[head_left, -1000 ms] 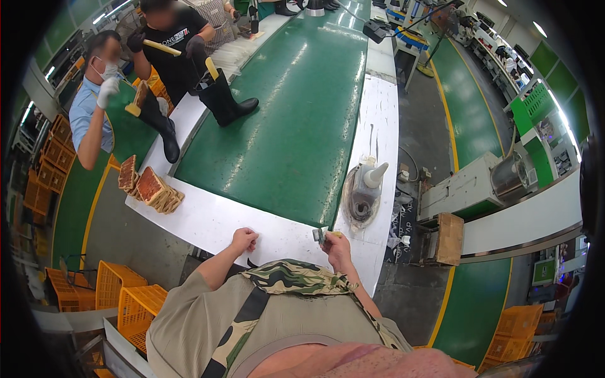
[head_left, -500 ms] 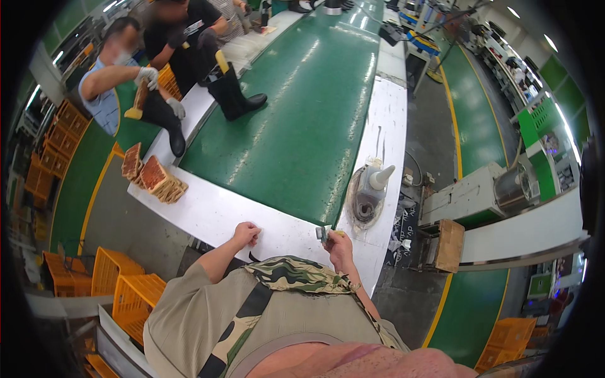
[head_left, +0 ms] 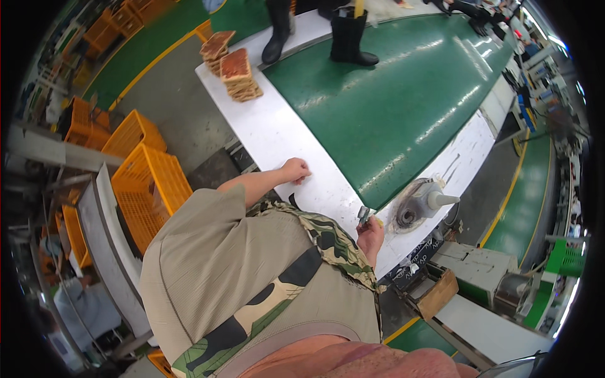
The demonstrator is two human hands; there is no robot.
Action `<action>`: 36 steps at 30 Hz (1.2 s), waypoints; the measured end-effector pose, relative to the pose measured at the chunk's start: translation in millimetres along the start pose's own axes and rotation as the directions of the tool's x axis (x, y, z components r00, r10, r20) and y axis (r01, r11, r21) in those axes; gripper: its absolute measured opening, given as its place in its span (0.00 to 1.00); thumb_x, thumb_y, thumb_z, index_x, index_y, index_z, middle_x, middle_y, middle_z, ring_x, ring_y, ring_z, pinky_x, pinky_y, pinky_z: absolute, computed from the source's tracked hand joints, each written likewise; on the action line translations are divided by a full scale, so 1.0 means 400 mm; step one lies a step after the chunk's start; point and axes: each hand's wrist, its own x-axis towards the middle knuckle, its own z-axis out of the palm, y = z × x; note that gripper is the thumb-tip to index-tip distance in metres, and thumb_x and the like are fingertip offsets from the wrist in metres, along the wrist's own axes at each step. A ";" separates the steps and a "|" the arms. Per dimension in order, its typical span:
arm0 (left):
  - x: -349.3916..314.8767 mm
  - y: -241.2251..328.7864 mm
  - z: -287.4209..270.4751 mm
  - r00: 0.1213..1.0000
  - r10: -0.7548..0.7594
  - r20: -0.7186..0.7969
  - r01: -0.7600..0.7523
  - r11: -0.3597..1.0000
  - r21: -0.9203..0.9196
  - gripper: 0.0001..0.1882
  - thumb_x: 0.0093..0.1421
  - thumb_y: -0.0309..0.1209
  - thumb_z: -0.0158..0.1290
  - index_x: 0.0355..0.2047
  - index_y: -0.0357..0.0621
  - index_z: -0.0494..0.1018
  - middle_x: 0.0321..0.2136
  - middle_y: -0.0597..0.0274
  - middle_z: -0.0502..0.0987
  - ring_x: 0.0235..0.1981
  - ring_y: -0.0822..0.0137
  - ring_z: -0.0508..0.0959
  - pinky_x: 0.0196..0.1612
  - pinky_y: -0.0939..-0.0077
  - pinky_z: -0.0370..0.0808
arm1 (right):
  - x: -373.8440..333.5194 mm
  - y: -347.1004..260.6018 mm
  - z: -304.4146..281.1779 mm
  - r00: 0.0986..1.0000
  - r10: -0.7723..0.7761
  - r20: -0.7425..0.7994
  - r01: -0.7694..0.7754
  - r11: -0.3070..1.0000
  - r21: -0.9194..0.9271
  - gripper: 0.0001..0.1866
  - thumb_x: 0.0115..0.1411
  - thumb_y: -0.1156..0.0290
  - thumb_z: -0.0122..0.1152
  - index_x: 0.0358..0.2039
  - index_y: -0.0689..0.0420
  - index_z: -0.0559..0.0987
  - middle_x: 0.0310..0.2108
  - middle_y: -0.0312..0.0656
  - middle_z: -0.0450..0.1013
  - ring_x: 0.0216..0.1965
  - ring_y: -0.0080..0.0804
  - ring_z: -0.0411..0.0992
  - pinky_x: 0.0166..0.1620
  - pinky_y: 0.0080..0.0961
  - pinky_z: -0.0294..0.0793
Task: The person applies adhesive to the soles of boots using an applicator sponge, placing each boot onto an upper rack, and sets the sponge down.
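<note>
My left hand (head_left: 295, 171) is closed in a fist over the near edge of the white table (head_left: 265, 135); whatever its curled fingers hold, if anything, is hidden. To the right, near the corner of the green belt (head_left: 384, 110), my right hand (head_left: 370, 234) grips a small tool (head_left: 363, 215) with a grey metal-looking head. A bit of yellow shows by its fingers, but the tool's exact kind is unclear. Just beyond that hand, a pale squeeze bottle (head_left: 437, 200) with a pointed nozzle stands beside a brown-stained round dish (head_left: 409, 214).
Stacks of reddish-brown slabs (head_left: 239, 75) sit on the table's far left corner. A black boot (head_left: 350, 41) stands at the belt's far edge, with another black boot (head_left: 275, 38) left of it. Orange crates (head_left: 148, 189) stand at my left. A grey machine (head_left: 476, 268) is at right.
My view has swung to the left, so the table and belt now lie slanted and more crates show. The co-workers' upper bodies have left the view. Both hands keep their grips.
</note>
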 end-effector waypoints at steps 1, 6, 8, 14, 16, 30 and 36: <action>-0.002 0.000 -0.001 1.000 -0.015 -0.012 0.015 1.000 -0.017 0.08 0.54 0.31 0.59 0.27 0.38 0.74 0.18 0.59 0.76 0.15 0.67 0.77 0.17 0.72 0.76 | 0.000 0.000 -0.001 0.999 -0.002 0.037 0.002 1.000 0.008 0.06 0.60 0.71 0.62 0.34 0.55 0.72 0.28 0.36 0.73 0.27 0.28 0.72 0.29 0.26 0.75; -0.015 -0.007 0.001 0.999 0.013 -0.053 -0.017 0.997 -0.070 0.08 0.55 0.29 0.59 0.27 0.37 0.74 0.19 0.60 0.76 0.15 0.68 0.77 0.17 0.73 0.76 | 0.004 0.007 0.000 0.999 0.017 0.030 -0.014 0.995 -0.094 0.05 0.62 0.67 0.58 0.32 0.53 0.74 0.24 0.35 0.74 0.24 0.29 0.72 0.30 0.29 0.72; -0.023 -0.015 0.003 0.998 0.006 -0.059 -0.011 0.996 -0.092 0.08 0.55 0.30 0.58 0.28 0.38 0.73 0.19 0.61 0.75 0.15 0.69 0.76 0.17 0.75 0.74 | -0.004 0.004 0.010 0.997 0.035 0.062 -0.032 0.998 -0.055 0.05 0.61 0.71 0.61 0.34 0.56 0.73 0.28 0.36 0.74 0.27 0.28 0.72 0.29 0.26 0.74; -0.041 -0.033 0.008 0.995 0.027 -0.097 -0.045 0.982 -0.184 0.07 0.54 0.29 0.59 0.28 0.38 0.74 0.19 0.61 0.76 0.15 0.70 0.77 0.17 0.75 0.75 | -0.003 0.008 0.031 0.994 0.056 0.090 -0.050 0.996 -0.074 0.06 0.60 0.72 0.62 0.34 0.56 0.73 0.29 0.36 0.74 0.26 0.28 0.72 0.28 0.25 0.74; -0.042 -0.036 0.011 0.993 0.034 -0.113 -0.054 0.983 -0.178 0.07 0.54 0.28 0.59 0.28 0.39 0.73 0.19 0.62 0.75 0.15 0.70 0.76 0.17 0.75 0.75 | -0.001 0.011 0.033 0.995 0.052 0.084 -0.044 0.994 -0.097 0.05 0.61 0.70 0.60 0.33 0.54 0.73 0.27 0.36 0.74 0.25 0.29 0.72 0.29 0.27 0.73; -0.039 -0.030 0.009 0.996 0.036 -0.086 -0.049 0.987 -0.155 0.07 0.55 0.29 0.58 0.29 0.38 0.73 0.20 0.61 0.75 0.16 0.70 0.77 0.19 0.74 0.77 | -0.007 0.010 0.016 0.995 0.072 0.072 -0.068 0.996 -0.051 0.06 0.60 0.72 0.61 0.36 0.55 0.72 0.30 0.36 0.75 0.27 0.27 0.73 0.29 0.25 0.76; -0.034 -0.032 0.011 0.996 0.045 -0.083 -0.057 0.987 -0.151 0.07 0.56 0.28 0.58 0.29 0.38 0.72 0.20 0.61 0.75 0.15 0.70 0.75 0.17 0.74 0.75 | -0.017 0.008 0.026 0.998 0.044 0.054 -0.042 0.998 -0.042 0.06 0.61 0.72 0.60 0.37 0.54 0.73 0.30 0.36 0.75 0.26 0.27 0.73 0.29 0.25 0.76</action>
